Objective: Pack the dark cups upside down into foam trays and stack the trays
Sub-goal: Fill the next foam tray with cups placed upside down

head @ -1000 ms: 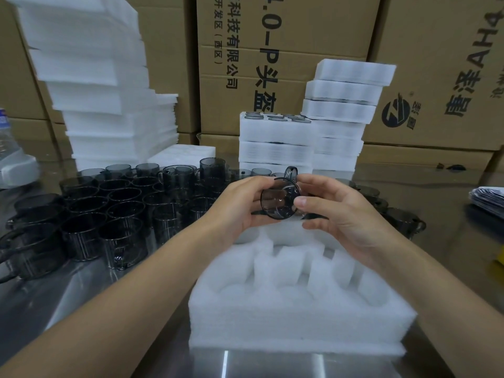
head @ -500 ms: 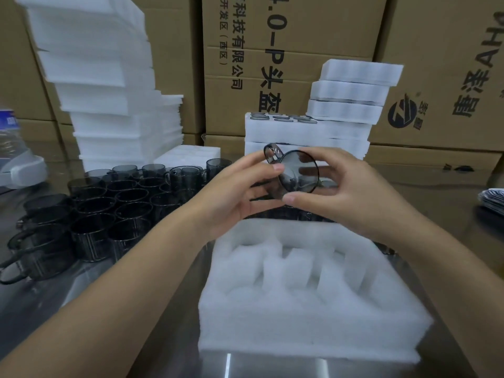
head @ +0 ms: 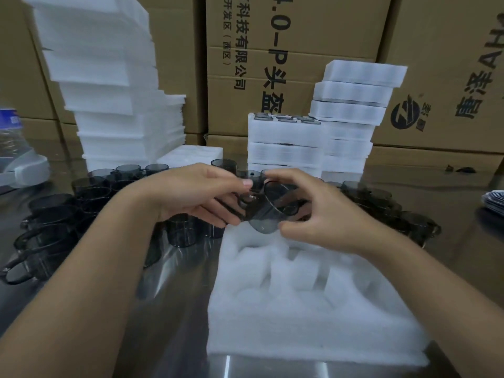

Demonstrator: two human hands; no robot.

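The cup (head: 268,214) between my left hand (head: 191,195) and my right hand (head: 321,216) is smoky, see-through plastic, smooth and glossy, with small glints on its wall. Below my hands the foam tray (head: 313,309) is white and matt, soft-looking, with fuzzy cut edges. Under it the surface (head: 174,309) is shiny metal with streaky reflections. Left of my left hand the loose cups (head: 54,236) are the same dark glossy plastic. Beyond my hands the foam sheets (head: 109,91) and the packed trays (head: 283,140) are the same matt white foam, layered along their sides. The boxes (head: 286,36) behind them are dull brown cardboard with black print.
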